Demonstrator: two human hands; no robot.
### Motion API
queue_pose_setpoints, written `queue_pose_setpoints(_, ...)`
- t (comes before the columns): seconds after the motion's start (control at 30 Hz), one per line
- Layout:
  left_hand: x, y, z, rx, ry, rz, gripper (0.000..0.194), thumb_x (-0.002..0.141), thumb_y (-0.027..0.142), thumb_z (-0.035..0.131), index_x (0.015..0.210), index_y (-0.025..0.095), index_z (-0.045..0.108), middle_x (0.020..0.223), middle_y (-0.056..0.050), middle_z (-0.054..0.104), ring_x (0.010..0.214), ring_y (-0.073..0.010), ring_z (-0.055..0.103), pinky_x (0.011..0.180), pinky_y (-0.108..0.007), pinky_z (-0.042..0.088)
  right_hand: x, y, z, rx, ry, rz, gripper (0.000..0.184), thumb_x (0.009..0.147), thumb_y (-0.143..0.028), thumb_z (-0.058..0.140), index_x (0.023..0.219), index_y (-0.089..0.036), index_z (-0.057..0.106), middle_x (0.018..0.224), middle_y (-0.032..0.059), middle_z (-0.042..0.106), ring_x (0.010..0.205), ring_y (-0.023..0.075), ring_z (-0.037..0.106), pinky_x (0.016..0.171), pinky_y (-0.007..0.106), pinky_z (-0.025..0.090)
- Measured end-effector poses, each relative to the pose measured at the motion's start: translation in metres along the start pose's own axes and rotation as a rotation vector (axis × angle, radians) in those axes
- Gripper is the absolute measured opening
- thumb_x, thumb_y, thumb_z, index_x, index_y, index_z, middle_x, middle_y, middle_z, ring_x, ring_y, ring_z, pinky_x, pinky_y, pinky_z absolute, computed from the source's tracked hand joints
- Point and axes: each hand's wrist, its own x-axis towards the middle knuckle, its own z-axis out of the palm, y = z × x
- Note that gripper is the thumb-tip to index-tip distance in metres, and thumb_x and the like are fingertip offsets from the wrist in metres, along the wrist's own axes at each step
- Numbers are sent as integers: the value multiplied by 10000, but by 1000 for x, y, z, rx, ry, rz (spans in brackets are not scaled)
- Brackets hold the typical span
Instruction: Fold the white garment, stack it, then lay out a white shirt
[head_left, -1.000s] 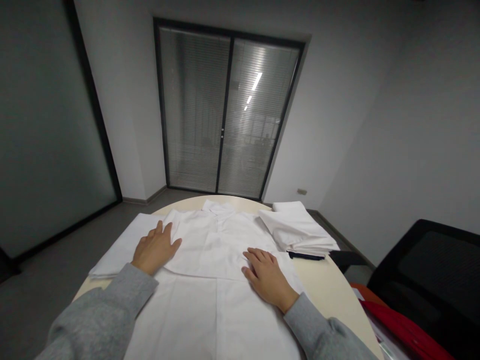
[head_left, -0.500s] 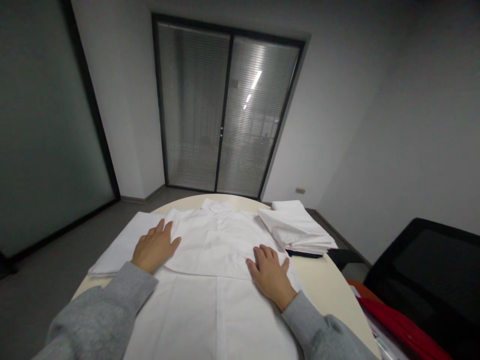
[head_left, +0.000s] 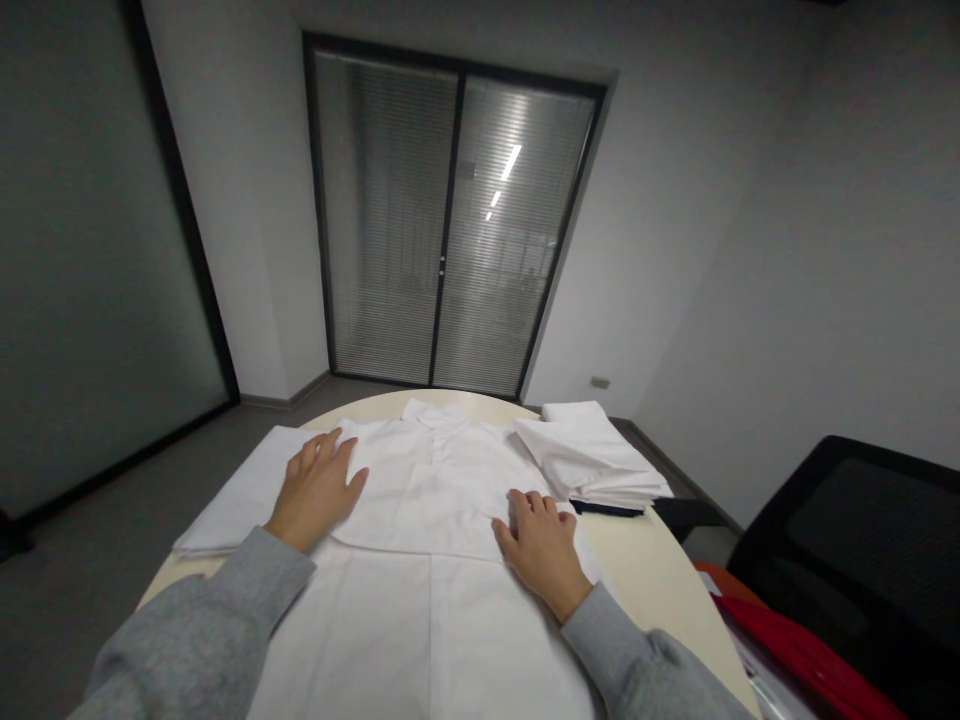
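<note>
A white collared shirt [head_left: 420, 490] lies spread on the round cream table [head_left: 656, 570], its collar at the far side and its long lower part running toward me. Across the shirt's left side rests my left hand [head_left: 315, 490], fingers stretched out and thumb apart. My right hand [head_left: 541, 548] lies on the shirt's right side, fingers slightly bent and spread. Neither hand grips anything that I can see. Part of the fabric is hidden beneath both palms.
Folded white cloth [head_left: 232, 490] lies left of the shirt. A stack of folded white garments [head_left: 592, 455] sits at the back right, with something dark [head_left: 607, 508] under it. To the right stand a black mesh chair [head_left: 862, 560] and red fabric [head_left: 802, 650].
My left hand has shifted slightly to the right, its fingers a little more bent. My right hand's fingers have curled slightly; the shirt looks the same.
</note>
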Motion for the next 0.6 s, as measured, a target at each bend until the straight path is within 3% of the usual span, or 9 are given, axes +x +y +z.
queue_pose_setpoints(0.07,-4,13,-13,-129,-13,136,540,990,409,415,1444,162,571,1562,-145,512,1438,-342,434,1170,-498,358,0,-1,0,-5,23,-4,366,998,-437,566,1285,-211,591,1204,143,660,1140,337,566,943,507,377)
queue_pose_setpoints(0.2,-37,58,-40,-463,-239,587,409,1010,418,452,1301,228,667,1324,-69,706,1237,-249,629,1126,-381,438,0,-4,-1,6,37,-18,263,1005,-380,542,1167,-206,656,1143,138,688,1119,327,573,940,497,357)
queue_pose_setpoints(0.3,-76,93,-45,-611,-404,980,420,948,419,604,1334,258,643,1324,-45,711,1227,-240,640,1163,-375,413,2,-3,-2,52,46,-51,224,1020,-321,488,1012,-210,682,1053,114,717,1086,310,589,956,495,341)
queue_pose_setpoints(0.37,-96,108,-40,-675,-481,1134,528,941,460,637,1427,264,577,1453,-58,639,1331,-251,585,1212,-383,365,5,1,-2,160,86,-67,248,1028,-315,453,999,-215,678,1002,92,722,1055,291,600,959,477,346)
queue_pose_setpoints(0.47,-106,114,-25,-656,-545,1149,647,973,575,585,1535,276,476,1627,-78,465,1495,-293,427,1270,-460,280,11,10,0,484,160,-55,318,1038,-426,419,998,-216,654,906,57,695,917,246,608,873,393,412)
queue_pose_setpoints(0.6,-91,106,-7,-549,-477,914,667,977,594,574,1557,281,469,1669,-80,391,1538,-315,357,1276,-510,264,17,18,0,853,233,-13,461,1029,-615,367,911,-227,586,819,13,640,760,200,567,702,294,461)
